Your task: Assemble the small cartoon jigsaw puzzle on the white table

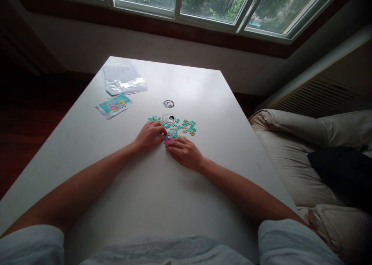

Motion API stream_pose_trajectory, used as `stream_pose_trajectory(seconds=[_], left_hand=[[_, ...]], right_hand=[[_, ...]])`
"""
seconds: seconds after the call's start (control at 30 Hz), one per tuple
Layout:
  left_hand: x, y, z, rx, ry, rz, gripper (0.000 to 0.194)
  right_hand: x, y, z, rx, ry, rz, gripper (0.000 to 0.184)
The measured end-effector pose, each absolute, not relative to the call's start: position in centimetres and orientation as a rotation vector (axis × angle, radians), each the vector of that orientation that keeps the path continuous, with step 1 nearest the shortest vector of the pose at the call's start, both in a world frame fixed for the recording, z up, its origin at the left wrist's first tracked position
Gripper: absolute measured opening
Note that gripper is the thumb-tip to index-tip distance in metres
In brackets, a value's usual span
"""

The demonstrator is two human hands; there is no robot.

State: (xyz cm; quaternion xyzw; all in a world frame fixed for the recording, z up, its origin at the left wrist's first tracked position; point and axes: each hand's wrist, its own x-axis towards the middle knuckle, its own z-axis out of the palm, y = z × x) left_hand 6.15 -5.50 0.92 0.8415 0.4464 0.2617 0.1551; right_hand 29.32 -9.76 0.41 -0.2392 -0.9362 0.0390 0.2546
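Observation:
A partly joined jigsaw puzzle [169, 138], pink and green, lies on the white table between my hands. My left hand [151, 136] is at its left edge, fingers curled and thumb and fingertips closed at the pink part. From the lower right my right hand [186, 152] reaches over it, with the fingers pressed together on its near edge and covering part of it. Loose green jigsaw pieces [188, 126] are scattered just beyond my right hand. More loose pieces [154, 118] lie beyond my left hand. Any single piece between my fingertips is too small to make out.
Two round grey-rimmed fittings, one farther [168, 104] and one nearer [168, 118], are set in the white table [139, 218]. A colourful picture sheet [115, 106] and a clear plastic bag with papers [124, 80] lie at the far left. A beige sofa [279, 152] stands to the right.

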Motion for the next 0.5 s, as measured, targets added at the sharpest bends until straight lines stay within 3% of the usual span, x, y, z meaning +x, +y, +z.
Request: stream_pose_trajectory(seconds=[0.5], left_hand=[[6.19,-5.53,0.86,2.438,1.292,0.73,0.012]], right_hand=[[29.51,-9.45,1.19,-0.594,-2.634,0.072,0.016]])
